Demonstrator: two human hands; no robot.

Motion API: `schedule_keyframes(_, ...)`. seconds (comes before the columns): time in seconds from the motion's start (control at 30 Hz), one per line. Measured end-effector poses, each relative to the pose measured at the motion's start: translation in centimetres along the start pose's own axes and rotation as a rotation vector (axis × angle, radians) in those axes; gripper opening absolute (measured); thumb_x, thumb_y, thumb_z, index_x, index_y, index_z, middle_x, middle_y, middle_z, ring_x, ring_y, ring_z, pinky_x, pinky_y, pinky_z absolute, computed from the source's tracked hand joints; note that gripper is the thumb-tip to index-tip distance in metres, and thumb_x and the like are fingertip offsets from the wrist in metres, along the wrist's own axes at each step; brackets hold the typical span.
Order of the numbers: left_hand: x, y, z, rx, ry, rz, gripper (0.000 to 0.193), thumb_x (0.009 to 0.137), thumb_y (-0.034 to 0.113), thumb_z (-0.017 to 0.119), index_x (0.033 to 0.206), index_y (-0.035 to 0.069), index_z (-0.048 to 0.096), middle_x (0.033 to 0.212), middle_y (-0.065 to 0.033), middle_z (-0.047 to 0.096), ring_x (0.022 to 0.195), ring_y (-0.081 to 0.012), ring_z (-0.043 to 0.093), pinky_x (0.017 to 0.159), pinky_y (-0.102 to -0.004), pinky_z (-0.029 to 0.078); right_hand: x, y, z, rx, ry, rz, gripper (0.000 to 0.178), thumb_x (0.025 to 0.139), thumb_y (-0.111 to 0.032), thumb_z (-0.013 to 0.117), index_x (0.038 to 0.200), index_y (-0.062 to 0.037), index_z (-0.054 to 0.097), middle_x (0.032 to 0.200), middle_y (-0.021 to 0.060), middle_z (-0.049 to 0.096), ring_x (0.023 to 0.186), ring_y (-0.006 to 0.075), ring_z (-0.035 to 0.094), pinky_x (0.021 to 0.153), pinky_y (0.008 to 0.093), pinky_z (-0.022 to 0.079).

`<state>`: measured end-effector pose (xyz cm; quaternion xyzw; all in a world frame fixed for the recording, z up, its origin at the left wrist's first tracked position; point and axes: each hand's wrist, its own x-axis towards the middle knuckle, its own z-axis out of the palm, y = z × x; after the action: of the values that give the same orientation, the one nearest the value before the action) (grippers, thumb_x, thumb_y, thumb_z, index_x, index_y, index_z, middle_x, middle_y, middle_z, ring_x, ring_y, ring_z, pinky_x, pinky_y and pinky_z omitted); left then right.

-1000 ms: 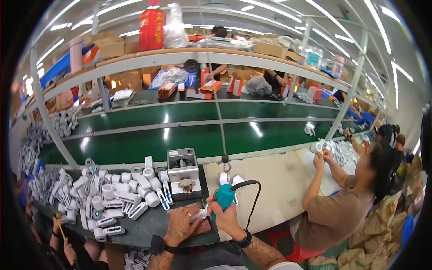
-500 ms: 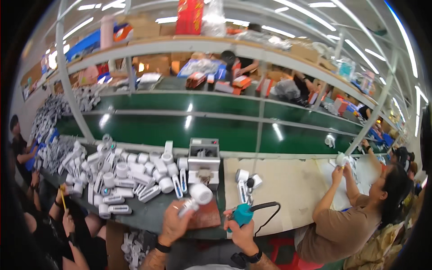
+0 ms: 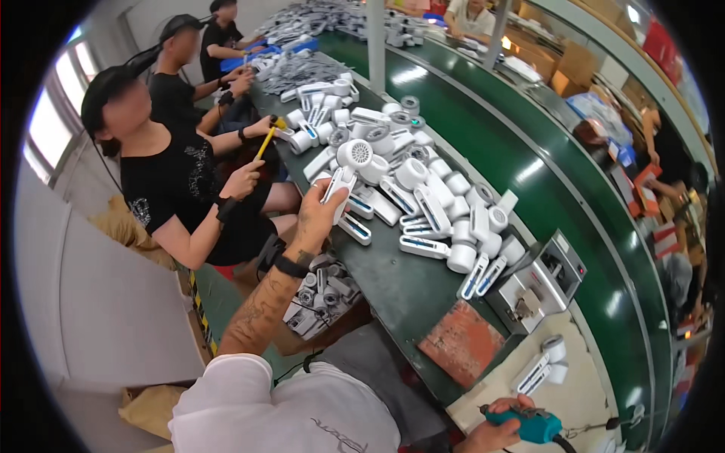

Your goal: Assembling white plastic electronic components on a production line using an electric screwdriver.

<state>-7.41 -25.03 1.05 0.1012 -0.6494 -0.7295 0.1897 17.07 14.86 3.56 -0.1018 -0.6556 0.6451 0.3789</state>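
Observation:
My left hand [image 3: 316, 215] is closed round the handle of a white hair dryer [image 3: 339, 187], its round grille end facing up. It is stretched out at the near edge of a heap of similar white hair dryers [image 3: 427, 208]. Several of these have open slots in their handles, with blue parts showing inside. At the lower right, my right hand [image 3: 487, 438] grips a teal electric screwdriver [image 3: 538, 427] with a dark cord; its tip points left. Beyond the screwdriver, a few hair dryers [image 3: 532, 374] lie on beige sheeting.
A reddish worn board [image 3: 462, 343] lies beside a grey metal screw feeder [image 3: 540, 283]. A green conveyor belt [image 3: 521, 170] runs behind the heap. To the left sits a co-worker in black [image 3: 185, 185] with a yellow-handled tool [image 3: 266, 142]. A carton of white parts [image 3: 321, 298] stands below the table.
The view has swung to the left. My left hand has moved from near the board out to the heap with a hair dryer in it. My right hand still holds the electric screwdriver.

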Motion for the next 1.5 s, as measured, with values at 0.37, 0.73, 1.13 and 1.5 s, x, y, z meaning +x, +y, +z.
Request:
schedule_keyframes(0.37,13.6,-1.7,-3.6,0.91,0.268,0.308,0.036,0.089,0.037,0.068,0.108,0.006,0.068,0.092,-0.0109,0.07,0.081,-0.0231,0.067,0.075,-0.0345,0.054,0.9,0.9,0.5,-0.016,-0.11,-0.021,0.068,0.092,-0.06,0.057,0.114,0.0041,0.052,0.068,0.0112,0.053,0.057,0.0217,0.05,0.054,0.0321,0.044)
schedule_keyframes(0.73,25.8,-2.5,-8.3,0.87,0.16,0.387,0.035,0.092,0.03,0.065,0.108,0.0,0.059,0.086,-0.0109,0.065,0.07,-0.0178,0.064,0.064,-0.0316,0.05,2.3,0.9,2.5,0.039,-0.059,0.234,0.076,0.077,-0.062,0.074,0.111,0.0029,0.053,0.073,0.0079,0.058,0.066,0.0192,0.058,0.06,0.0314,0.047)
schedule_keyframes(1.13,33.8,-2.7,-10.9,1.247,0.043,0.529,0.042,0.093,0.031,0.058,0.112,-0.006,0.058,0.11,-0.0291,0.062,0.103,-0.0443,0.059,0.088,-0.0455,0.045,2.4,1.6,0.8,0.159,-0.123,0.199,0.044,0.083,-0.01,0.073,0.122,0.0018,0.055,0.087,0.0074,0.062,0.078,0.0132,0.059,0.069,0.0258,0.047)
schedule_keyframes(1.5,30.0,0.2,-0.6,1.148,0.067,0.925,0.05,0.095,0.028,0.064,0.133,-0.001,0.053,0.131,-0.0193,0.057,0.118,-0.0359,0.056,0.102,-0.042,0.042,2.0,1.5,-0.3,0.015,-0.141,0.201,0.045,0.081,0.004,0.065,0.123,-0.001,0.051,0.086,0.0056,0.06,0.079,0.0113,0.057,0.069,0.0256,0.048)
